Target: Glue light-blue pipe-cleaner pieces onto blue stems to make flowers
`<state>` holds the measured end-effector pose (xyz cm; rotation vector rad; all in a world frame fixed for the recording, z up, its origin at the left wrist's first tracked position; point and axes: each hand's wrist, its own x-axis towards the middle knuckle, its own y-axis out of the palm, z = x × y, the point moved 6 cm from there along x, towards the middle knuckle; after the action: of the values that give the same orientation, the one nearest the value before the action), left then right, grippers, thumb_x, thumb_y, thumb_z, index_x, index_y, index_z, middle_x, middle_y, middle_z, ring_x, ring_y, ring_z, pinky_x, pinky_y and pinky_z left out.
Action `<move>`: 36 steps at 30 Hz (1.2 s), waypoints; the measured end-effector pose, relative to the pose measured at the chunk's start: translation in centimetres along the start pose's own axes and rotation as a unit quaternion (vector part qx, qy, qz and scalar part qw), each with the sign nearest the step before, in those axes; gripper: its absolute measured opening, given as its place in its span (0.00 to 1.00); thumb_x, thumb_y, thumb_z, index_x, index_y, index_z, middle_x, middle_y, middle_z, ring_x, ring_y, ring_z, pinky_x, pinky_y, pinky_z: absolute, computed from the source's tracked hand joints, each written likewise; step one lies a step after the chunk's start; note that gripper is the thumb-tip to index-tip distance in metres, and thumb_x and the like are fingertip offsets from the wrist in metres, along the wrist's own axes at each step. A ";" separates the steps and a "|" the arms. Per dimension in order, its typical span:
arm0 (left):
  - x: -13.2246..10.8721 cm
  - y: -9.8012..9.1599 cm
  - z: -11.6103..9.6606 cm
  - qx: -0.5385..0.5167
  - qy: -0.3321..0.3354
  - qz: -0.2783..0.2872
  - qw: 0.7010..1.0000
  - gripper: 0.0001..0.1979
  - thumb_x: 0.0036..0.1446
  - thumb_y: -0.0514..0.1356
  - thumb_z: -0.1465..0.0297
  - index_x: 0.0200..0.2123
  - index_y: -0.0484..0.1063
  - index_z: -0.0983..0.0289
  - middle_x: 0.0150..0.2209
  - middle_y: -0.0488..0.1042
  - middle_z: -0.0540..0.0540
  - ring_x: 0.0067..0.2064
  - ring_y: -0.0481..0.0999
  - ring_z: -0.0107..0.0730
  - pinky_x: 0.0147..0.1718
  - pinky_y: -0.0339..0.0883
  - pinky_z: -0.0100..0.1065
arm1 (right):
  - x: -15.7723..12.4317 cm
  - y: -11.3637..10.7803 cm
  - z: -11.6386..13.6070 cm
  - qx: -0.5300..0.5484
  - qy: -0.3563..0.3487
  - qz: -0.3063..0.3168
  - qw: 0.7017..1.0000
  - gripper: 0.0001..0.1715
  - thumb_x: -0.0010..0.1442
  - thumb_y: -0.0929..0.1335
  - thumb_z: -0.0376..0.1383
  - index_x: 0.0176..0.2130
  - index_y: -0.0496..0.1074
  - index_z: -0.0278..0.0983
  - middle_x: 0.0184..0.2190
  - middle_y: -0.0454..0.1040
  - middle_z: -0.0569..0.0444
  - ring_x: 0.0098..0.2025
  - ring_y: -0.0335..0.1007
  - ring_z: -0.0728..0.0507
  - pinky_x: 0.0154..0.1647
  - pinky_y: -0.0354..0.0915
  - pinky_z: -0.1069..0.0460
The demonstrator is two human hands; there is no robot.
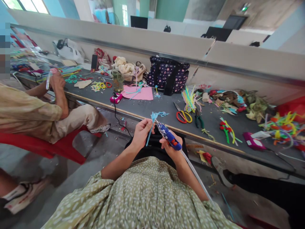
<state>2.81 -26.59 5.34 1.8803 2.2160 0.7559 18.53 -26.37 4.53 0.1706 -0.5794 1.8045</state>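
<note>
My left hand pinches a light-blue pipe-cleaner flower, its stem pointing down and its frayed petals up. In my right hand is a blue glue gun, with a long pale glue stick sticking out of its rear. The gun's nozzle meets the flower close to my left fingertips; whether it touches, I cannot tell. Just beyond, more light-blue pieces lie at the table's edge. Red-and-yellow-handled scissors and dark green-handled pliers rest to the right on the dark table.
A pink sheet, a jar and a dark patterned bag stand behind. Pipe-cleaner bundles and a magenta box lie to the right. On the left a co-worker sits on a red stool.
</note>
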 end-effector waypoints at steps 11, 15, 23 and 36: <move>-0.1 0.1 -0.2 -0.003 -0.002 -0.001 1.000 0.19 0.55 0.65 0.55 0.25 0.68 0.65 0.23 0.67 0.49 0.24 0.65 0.22 0.26 0.61 0.27 | 0.1 0.0 -0.1 -0.055 -0.010 -0.015 0.998 0.26 0.53 0.71 0.58 0.28 0.72 0.39 0.16 0.66 0.59 0.18 0.63 0.49 0.20 0.61 0.54; -0.1 0.1 -0.2 -0.005 0.003 0.005 1.000 0.18 0.57 0.64 0.57 0.26 0.69 0.65 0.23 0.67 0.49 0.24 0.65 0.21 0.26 0.60 0.26 | 0.1 0.1 -0.1 -0.060 -0.009 -0.010 0.998 0.25 0.53 0.71 0.58 0.28 0.72 0.39 0.17 0.67 0.59 0.19 0.64 0.49 0.20 0.62 0.54; 0.0 0.2 -0.3 -0.004 -0.002 -0.001 1.000 0.20 0.55 0.65 0.54 0.25 0.69 0.65 0.23 0.67 0.49 0.24 0.64 0.22 0.26 0.61 0.27 | 0.1 0.1 -0.3 -0.067 -0.005 -0.006 0.998 0.24 0.53 0.71 0.57 0.30 0.74 0.39 0.16 0.67 0.59 0.18 0.64 0.48 0.20 0.62 0.55; 0.5 -0.7 0.0 0.006 0.003 -0.020 1.000 0.18 0.55 0.66 0.57 0.26 0.70 0.65 0.23 0.68 0.48 0.23 0.64 0.20 0.24 0.60 0.25 | 0.4 0.5 -0.3 -0.026 0.020 0.013 0.999 0.19 0.55 0.73 0.51 0.35 0.72 0.38 0.16 0.67 0.61 0.17 0.64 0.49 0.21 0.63 0.54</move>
<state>2.09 -26.13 5.09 1.8343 2.2606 0.7446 17.98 -26.03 4.31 0.0922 -0.6026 1.8129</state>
